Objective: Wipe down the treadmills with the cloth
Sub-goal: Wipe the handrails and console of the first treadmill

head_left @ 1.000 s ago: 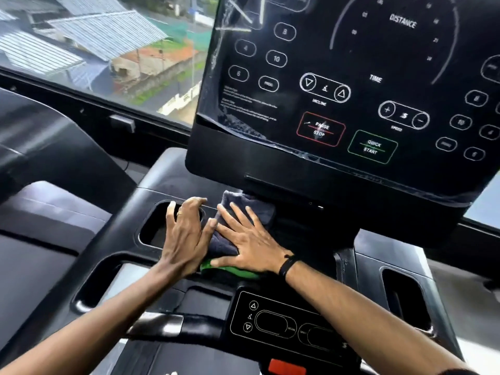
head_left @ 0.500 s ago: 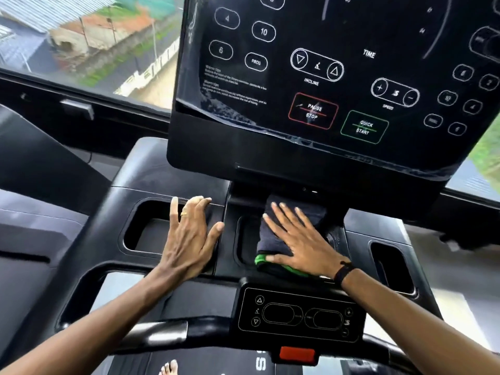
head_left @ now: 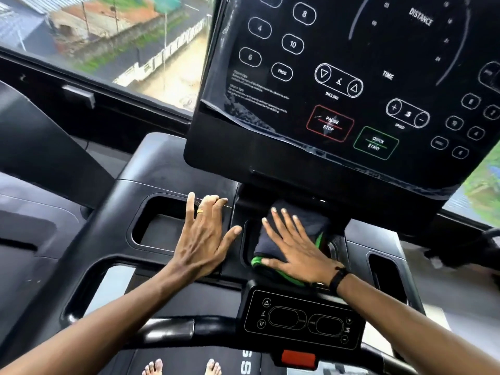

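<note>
A dark cloth with a green edge (head_left: 303, 223) lies bunched in the shallow middle recess of the black treadmill deck (head_left: 119, 201), just under the big console screen (head_left: 351, 85). My right hand (head_left: 295, 247) lies flat on the cloth with fingers spread and straight, pressing it down. My left hand (head_left: 205, 236) rests flat on the deck to the left of the cloth, beside the left cup recess (head_left: 159, 226), fingers straight, holding nothing. It wears a ring.
A small control panel (head_left: 303, 320) with a red stop tab (head_left: 297, 357) sits below my hands on the handlebar. A right cup recess (head_left: 387, 274) lies beyond the cloth. A neighbouring treadmill (head_left: 32, 212) stands at left; a window is behind. My bare toes show at the bottom.
My right hand has slid the cloth rightwards from beside the left cup recess into the middle recess. My left hand has come off the cloth and stays flat on the deck.
</note>
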